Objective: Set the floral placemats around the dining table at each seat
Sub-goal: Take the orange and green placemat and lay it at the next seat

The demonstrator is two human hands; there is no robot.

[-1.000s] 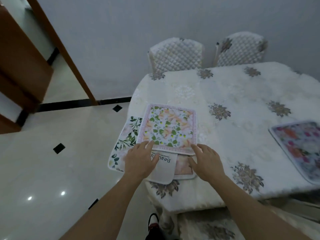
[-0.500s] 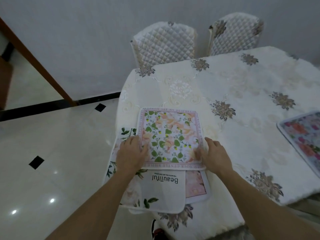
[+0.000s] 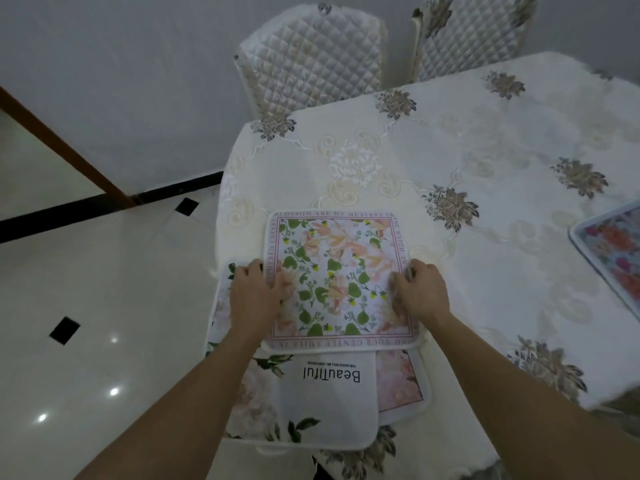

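Broadly, the counter (image 3: 467,161) under its cream embroidered cloth fills the right of my view, with two quilted chairs (image 3: 311,60) behind it and a bright placemat (image 3: 616,251) at its right edge. Near the close corner lies a stack of floral placemats (image 3: 322,403), topped by the leafy pink-bordered placemat (image 3: 332,271). My left hand (image 3: 254,299) and right hand (image 3: 420,294) grip its side edges, fingers curled onto the fabric.
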